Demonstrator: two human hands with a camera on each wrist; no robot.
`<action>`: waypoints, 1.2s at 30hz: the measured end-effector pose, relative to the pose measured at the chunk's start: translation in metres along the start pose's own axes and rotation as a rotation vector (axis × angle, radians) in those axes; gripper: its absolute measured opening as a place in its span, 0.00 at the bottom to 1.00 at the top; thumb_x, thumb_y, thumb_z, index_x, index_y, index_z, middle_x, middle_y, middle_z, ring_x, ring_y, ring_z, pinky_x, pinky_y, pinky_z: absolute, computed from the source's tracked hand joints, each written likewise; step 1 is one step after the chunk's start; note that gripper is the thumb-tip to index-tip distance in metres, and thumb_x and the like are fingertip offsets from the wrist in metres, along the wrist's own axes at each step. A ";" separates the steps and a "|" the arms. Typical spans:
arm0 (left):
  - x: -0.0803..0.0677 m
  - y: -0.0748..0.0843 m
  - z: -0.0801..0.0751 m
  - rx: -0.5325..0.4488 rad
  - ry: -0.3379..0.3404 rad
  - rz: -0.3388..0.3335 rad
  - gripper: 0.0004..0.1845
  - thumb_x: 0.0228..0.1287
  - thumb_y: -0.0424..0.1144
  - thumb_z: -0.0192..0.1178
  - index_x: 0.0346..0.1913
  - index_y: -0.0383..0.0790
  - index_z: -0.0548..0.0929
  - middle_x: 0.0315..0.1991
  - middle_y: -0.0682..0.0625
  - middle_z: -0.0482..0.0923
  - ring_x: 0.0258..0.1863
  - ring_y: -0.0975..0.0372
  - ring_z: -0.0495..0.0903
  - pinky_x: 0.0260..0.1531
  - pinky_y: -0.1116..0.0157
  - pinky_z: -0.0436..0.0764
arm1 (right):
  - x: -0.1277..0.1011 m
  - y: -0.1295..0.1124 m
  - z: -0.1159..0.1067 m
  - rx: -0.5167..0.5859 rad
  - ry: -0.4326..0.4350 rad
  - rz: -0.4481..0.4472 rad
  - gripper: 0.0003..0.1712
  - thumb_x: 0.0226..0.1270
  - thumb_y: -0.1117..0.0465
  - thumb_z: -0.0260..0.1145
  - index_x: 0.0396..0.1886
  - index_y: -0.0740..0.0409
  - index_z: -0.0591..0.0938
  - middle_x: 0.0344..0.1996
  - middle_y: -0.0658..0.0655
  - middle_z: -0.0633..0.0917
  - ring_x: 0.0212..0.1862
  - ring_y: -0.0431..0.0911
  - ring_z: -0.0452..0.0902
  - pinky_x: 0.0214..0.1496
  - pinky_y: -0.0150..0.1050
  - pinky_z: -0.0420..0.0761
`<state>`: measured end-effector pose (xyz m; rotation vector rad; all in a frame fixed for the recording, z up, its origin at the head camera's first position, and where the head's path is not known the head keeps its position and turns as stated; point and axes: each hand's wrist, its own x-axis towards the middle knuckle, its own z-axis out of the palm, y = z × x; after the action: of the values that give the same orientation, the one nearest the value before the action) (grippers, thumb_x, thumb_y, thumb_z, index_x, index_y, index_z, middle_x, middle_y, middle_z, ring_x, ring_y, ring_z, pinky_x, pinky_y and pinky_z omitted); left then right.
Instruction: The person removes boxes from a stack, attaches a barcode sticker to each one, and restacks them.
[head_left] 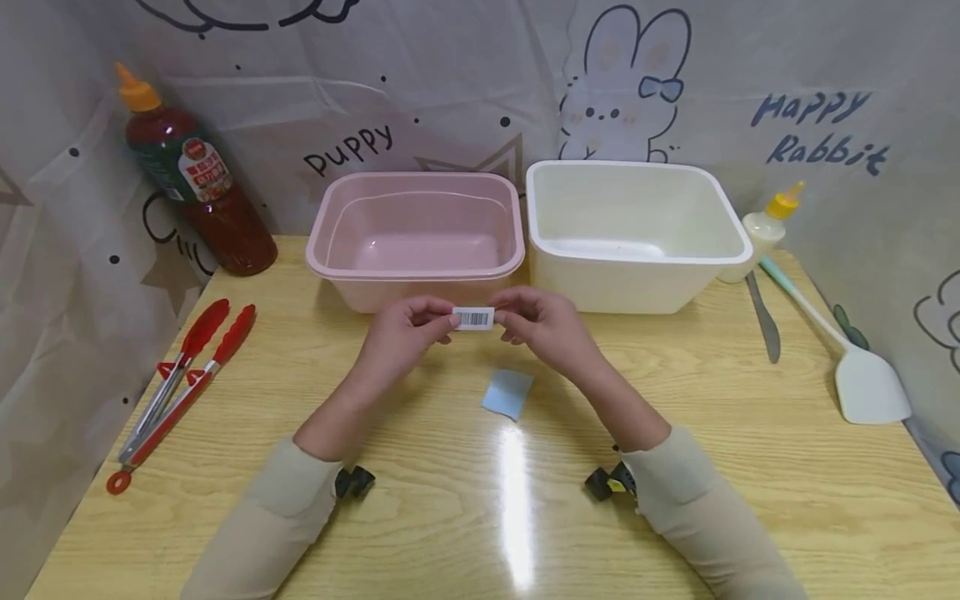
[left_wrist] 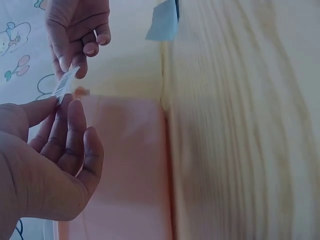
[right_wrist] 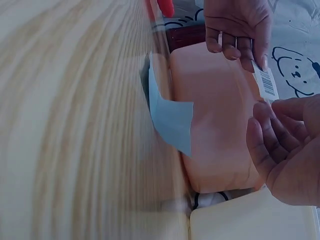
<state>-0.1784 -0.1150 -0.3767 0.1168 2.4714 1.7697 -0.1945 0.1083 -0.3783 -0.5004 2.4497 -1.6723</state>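
Both hands meet at a small white barcode label (head_left: 473,317), held level in front of the pink basin (head_left: 420,287). My left hand (head_left: 405,333) pinches its left end between thumb and fingers, and my right hand (head_left: 551,329) pinches the right end. In the right wrist view the label (right_wrist: 266,82) stretches between the two sets of fingertips, its black bars facing the camera. Below the hands, a light blue slip of paper (head_left: 507,393) lies on the table; the right wrist view shows the paper (right_wrist: 170,117) bent, with one part standing up.
Right of the pink basin stands a white bin (head_left: 615,283). A red sauce bottle (head_left: 232,225) and red-handled tongs (head_left: 176,400) are on the left. At right are a small yellow-capped bottle (head_left: 763,227), a grey knife (head_left: 763,321) and a white spatula (head_left: 870,387).
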 end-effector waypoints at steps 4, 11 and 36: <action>0.000 -0.003 -0.006 -0.006 0.020 -0.005 0.11 0.69 0.38 0.65 0.48 0.34 0.87 0.44 0.40 0.88 0.35 0.61 0.85 0.38 0.63 0.83 | 0.004 0.000 0.006 0.016 0.002 0.020 0.10 0.73 0.62 0.65 0.50 0.60 0.85 0.42 0.66 0.88 0.38 0.61 0.85 0.41 0.46 0.88; -0.001 -0.008 -0.012 0.020 0.067 0.001 0.12 0.69 0.37 0.65 0.51 0.35 0.87 0.46 0.38 0.88 0.39 0.63 0.85 0.38 0.72 0.81 | 0.010 0.001 0.020 0.035 0.007 0.038 0.08 0.72 0.64 0.65 0.45 0.62 0.86 0.40 0.70 0.87 0.35 0.59 0.85 0.42 0.50 0.88; 0.008 -0.018 -0.024 0.133 0.069 -0.029 0.18 0.71 0.45 0.64 0.58 0.41 0.86 0.55 0.46 0.86 0.51 0.56 0.84 0.48 0.63 0.81 | 0.026 0.001 0.039 -0.090 0.047 0.046 0.17 0.76 0.58 0.63 0.55 0.62 0.87 0.49 0.62 0.89 0.37 0.57 0.90 0.38 0.35 0.88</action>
<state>-0.1893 -0.1422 -0.3861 0.0304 2.6247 1.6243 -0.2079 0.0655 -0.3917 -0.4172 2.5587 -1.5802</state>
